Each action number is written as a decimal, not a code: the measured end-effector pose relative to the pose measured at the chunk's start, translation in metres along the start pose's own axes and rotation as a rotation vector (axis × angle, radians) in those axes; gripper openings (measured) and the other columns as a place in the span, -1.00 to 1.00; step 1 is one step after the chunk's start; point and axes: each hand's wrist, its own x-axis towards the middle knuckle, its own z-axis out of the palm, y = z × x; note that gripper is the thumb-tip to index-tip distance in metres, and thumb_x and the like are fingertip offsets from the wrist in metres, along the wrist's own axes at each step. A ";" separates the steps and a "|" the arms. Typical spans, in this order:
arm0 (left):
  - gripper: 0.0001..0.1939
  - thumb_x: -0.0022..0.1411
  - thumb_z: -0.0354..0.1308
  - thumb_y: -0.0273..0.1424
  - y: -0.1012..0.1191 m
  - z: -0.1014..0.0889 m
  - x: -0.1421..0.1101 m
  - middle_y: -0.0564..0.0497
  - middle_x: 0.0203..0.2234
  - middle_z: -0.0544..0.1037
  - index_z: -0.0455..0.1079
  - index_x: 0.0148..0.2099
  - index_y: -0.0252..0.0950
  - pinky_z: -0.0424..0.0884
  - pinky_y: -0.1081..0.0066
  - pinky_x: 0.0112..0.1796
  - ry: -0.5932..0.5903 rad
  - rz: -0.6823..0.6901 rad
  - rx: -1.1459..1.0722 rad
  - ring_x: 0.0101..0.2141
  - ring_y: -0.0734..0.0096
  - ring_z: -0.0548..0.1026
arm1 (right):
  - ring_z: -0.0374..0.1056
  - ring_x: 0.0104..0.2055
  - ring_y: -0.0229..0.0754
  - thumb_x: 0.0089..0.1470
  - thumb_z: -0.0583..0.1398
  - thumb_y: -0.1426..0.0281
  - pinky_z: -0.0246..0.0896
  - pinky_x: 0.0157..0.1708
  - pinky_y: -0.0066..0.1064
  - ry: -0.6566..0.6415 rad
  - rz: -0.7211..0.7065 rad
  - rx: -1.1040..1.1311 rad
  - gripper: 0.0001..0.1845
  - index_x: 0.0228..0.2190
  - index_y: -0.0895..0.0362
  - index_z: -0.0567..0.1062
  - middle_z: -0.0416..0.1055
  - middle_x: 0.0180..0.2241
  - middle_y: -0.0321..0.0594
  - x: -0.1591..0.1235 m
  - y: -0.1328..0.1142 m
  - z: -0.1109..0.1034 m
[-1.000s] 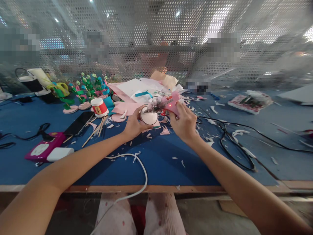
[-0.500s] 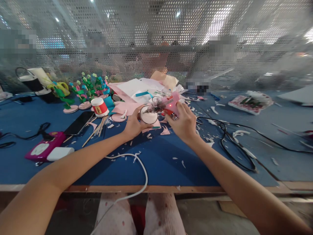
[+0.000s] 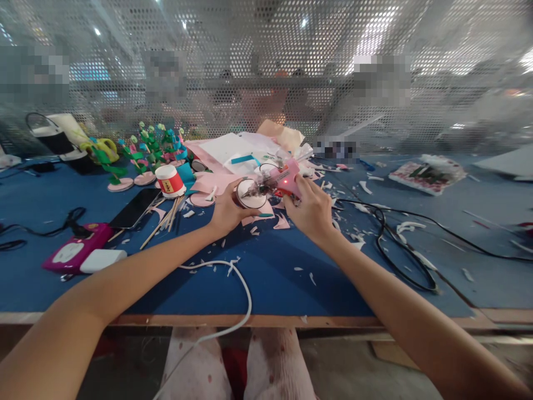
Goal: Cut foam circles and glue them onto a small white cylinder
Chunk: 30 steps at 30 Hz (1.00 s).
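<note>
My left hand [image 3: 228, 212] is closed around the side of a round white-faced piece with a dark rim [image 3: 255, 201], held up over the table. Its depth and far side are hidden. In my right hand [image 3: 308, 206] is a pink hot glue gun [image 3: 287, 176] with a lit red light and a clear front part. The nozzle points left and lies over the white face; whether it touches, I cannot tell. Pink paper scraps [image 3: 282, 222] lie below my hands. Left of them stands a red and white paper cup [image 3: 170, 182], upside down, beside thin wooden sticks [image 3: 169, 218].
Green paper plants on pink discs [image 3: 120, 184] stand back left, near a phone [image 3: 134, 209] and a purple power socket [image 3: 77, 250]. Paper sheets [image 3: 227, 149] pile behind my hands. A black cord [image 3: 381, 244] loops at right; a white cable [image 3: 245, 289] crosses the front edge.
The glue gun has shifted slightly left and down, its nozzle moving across the white face. The round piece has tilted a little in my left hand.
</note>
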 end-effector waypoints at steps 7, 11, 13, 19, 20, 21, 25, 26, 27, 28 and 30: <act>-0.02 -0.36 0.52 -0.22 -0.001 0.000 0.001 -0.22 0.05 0.46 0.25 0.15 -0.30 0.41 0.09 0.05 0.014 0.010 -0.016 0.04 0.07 0.46 | 0.44 -0.23 0.02 0.01 0.11 0.40 0.37 -0.28 -0.20 -0.008 0.002 0.016 -0.60 -0.09 0.18 0.46 0.52 -0.26 0.00 0.000 0.000 -0.001; -0.03 -0.33 0.51 -0.25 -0.002 -0.001 0.001 -0.21 0.04 0.46 0.23 0.17 -0.30 0.41 0.09 0.06 0.002 -0.001 -0.030 0.03 0.09 0.46 | 0.44 -0.26 0.00 0.03 0.10 0.39 0.37 -0.30 -0.23 -0.011 0.000 0.014 -0.62 -0.10 0.20 0.48 0.52 -0.29 0.00 0.001 0.000 -0.002; -0.02 -0.33 0.51 -0.26 -0.003 -0.001 0.002 -0.21 0.06 0.44 0.23 0.18 -0.28 0.40 0.07 0.07 0.019 -0.005 -0.034 0.06 0.07 0.43 | 0.45 -0.26 -0.01 0.03 0.10 0.39 0.37 -0.30 -0.24 -0.008 -0.003 0.008 -0.62 -0.11 0.21 0.48 0.52 -0.28 0.01 0.001 0.000 -0.002; 0.03 -0.32 0.51 -0.27 -0.005 0.000 0.002 -0.21 0.09 0.42 0.17 0.23 -0.26 0.43 0.07 0.04 -0.022 -0.024 -0.116 0.04 0.06 0.45 | 0.44 -0.25 0.01 0.05 0.08 0.40 0.35 -0.30 -0.23 -0.044 0.022 -0.006 -0.61 -0.09 0.22 0.48 0.53 -0.27 0.02 0.001 0.001 -0.001; 0.04 -0.32 0.51 -0.27 -0.005 0.000 0.002 -0.21 0.09 0.42 0.17 0.23 -0.26 0.43 0.06 0.04 -0.026 -0.024 -0.126 0.04 0.05 0.45 | 0.43 -0.25 0.01 0.05 0.08 0.39 0.35 -0.30 -0.22 -0.050 0.030 -0.003 -0.61 -0.09 0.22 0.48 0.52 -0.26 0.03 0.001 0.001 -0.002; 0.04 -0.31 0.51 -0.27 -0.005 0.000 0.002 -0.22 0.09 0.42 0.17 0.24 -0.26 0.43 0.06 0.04 -0.029 -0.024 -0.135 0.03 0.05 0.45 | 0.43 -0.24 0.02 0.05 0.09 0.39 0.34 -0.29 -0.22 -0.054 0.037 0.000 -0.61 -0.08 0.22 0.48 0.52 -0.25 0.03 0.001 0.001 -0.002; -0.01 -0.28 0.50 -0.27 -0.004 0.000 0.002 -0.21 0.06 0.45 0.20 0.21 -0.27 0.44 0.07 0.03 -0.011 -0.015 -0.137 0.03 0.06 0.46 | 0.43 -0.22 0.05 0.04 0.09 0.40 0.34 -0.28 -0.20 -0.071 0.055 0.007 -0.59 -0.07 0.24 0.47 0.52 -0.24 0.06 0.002 0.001 -0.003; -0.03 -0.28 0.50 -0.27 -0.004 0.000 0.002 -0.20 0.06 0.45 0.21 0.21 -0.27 0.44 0.08 0.04 -0.003 -0.013 -0.129 0.03 0.07 0.46 | 0.43 -0.22 0.05 0.04 0.09 0.40 0.34 -0.28 -0.20 -0.072 0.055 0.007 -0.59 -0.07 0.25 0.47 0.52 -0.24 0.07 0.002 0.000 -0.003; -0.04 -0.27 0.49 -0.27 -0.003 0.000 0.002 -0.19 0.05 0.46 0.22 0.20 -0.27 0.44 0.09 0.04 0.005 -0.013 -0.119 0.03 0.08 0.46 | 0.43 -0.22 0.05 0.04 0.09 0.40 0.34 -0.28 -0.20 -0.069 0.055 0.007 -0.59 -0.08 0.25 0.47 0.52 -0.24 0.07 0.002 0.000 -0.003; -0.05 -0.26 0.49 -0.27 -0.003 0.000 0.002 -0.19 0.05 0.46 0.22 0.20 -0.27 0.45 0.10 0.03 0.011 -0.016 -0.108 0.03 0.09 0.47 | 0.44 -0.22 0.04 0.04 0.09 0.40 0.35 -0.28 -0.20 -0.063 0.054 0.007 -0.60 -0.08 0.25 0.47 0.53 -0.24 0.06 0.002 0.000 -0.003; -0.04 -0.25 0.49 -0.27 -0.002 0.000 0.002 -0.19 0.05 0.47 0.21 0.21 -0.29 0.47 0.12 0.01 0.023 -0.033 -0.084 0.00 0.10 0.49 | 0.44 -0.23 0.03 0.04 0.08 0.41 0.35 -0.28 -0.20 -0.045 0.055 0.004 -0.61 -0.09 0.23 0.48 0.53 -0.24 0.04 0.002 0.000 -0.003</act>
